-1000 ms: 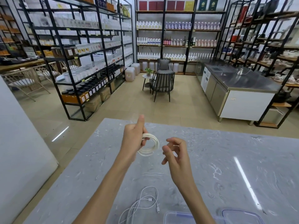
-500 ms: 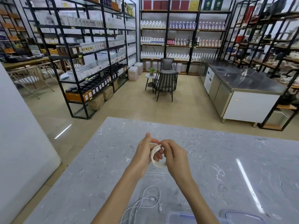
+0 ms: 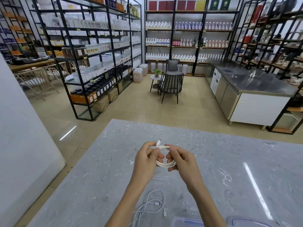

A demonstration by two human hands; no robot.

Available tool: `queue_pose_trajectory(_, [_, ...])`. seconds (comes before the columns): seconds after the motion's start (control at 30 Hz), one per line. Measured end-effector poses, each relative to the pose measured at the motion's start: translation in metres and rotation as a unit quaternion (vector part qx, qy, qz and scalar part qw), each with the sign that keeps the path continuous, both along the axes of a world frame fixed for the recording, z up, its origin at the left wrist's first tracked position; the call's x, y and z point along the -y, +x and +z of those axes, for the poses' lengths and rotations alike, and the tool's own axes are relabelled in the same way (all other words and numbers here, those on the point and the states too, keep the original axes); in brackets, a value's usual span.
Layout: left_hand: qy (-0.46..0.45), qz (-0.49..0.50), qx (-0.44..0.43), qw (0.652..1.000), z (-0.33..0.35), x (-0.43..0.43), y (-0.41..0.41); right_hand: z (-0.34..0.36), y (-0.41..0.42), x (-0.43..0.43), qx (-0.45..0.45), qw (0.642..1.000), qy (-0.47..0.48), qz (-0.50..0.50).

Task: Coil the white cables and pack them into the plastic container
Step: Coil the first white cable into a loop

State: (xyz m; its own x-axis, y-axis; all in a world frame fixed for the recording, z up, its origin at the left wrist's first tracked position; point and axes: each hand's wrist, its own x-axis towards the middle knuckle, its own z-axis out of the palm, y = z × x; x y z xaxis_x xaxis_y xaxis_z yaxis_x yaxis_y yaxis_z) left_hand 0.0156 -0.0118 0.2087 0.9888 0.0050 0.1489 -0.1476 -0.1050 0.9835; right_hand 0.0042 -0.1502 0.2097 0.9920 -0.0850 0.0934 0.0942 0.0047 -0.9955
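Observation:
Above the grey marble table (image 3: 237,169) both my hands hold one coiled white cable (image 3: 166,163). My left hand (image 3: 147,158) pinches the coil's left side, and a white plug end sticks up past its fingers. My right hand (image 3: 182,159) curls round the coil's right side. A second white cable (image 3: 152,206) lies loose and uncoiled on the table between my forearms. The clear plastic container (image 3: 185,222) sits at the bottom edge, partly hidden by my right forearm, with its lid (image 3: 246,222) lying to its right.
The table's far edge runs just beyond my hands, with tiled floor behind it. Black shelving racks (image 3: 91,63) stand to the left and back, a steel counter (image 3: 255,89) to the right, and chairs (image 3: 171,86) with a small table in the middle.
My left hand held the coil alone, raised, a second ago. The right hand came in and took hold of it. Both hands now hold the coil lower, turned flatter, with the plug end showing.

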Motion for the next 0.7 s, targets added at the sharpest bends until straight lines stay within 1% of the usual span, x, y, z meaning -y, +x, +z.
queue_pose_trajectory(0.1, [0.005,0.017,0.010,1.000,0.001,0.001,0.003,0.005,-0.001,0.006,-0.023,0.998,-0.043,0.032])
queue_pose_trajectory(0.3, [0.015,0.030,0.002,0.999,0.001,0.009,0.003,0.010,-0.003,0.015,-0.091,0.994,-0.024,0.051])
queue_pose_trajectory(0.4, [0.053,0.036,-0.003,0.998,0.001,0.013,0.002,0.007,-0.004,0.019,-0.116,0.991,0.018,0.058])
queue_pose_trajectory(0.53, [0.175,0.061,0.032,0.982,0.004,0.020,0.001,0.004,-0.003,0.019,-0.131,0.988,0.057,0.053])
queue_pose_trajectory(0.57, [0.193,0.069,0.037,0.978,0.005,0.021,0.001,0.004,-0.002,0.020,-0.130,0.987,0.073,0.054])
queue_pose_trajectory(0.63, [0.204,0.082,0.039,0.975,0.007,0.022,0.001,0.004,-0.002,0.022,-0.133,0.983,0.109,0.056])
queue_pose_trajectory(0.7, [0.193,0.085,0.030,0.977,0.008,0.021,0.000,0.005,-0.002,0.025,-0.134,0.979,0.141,0.059])
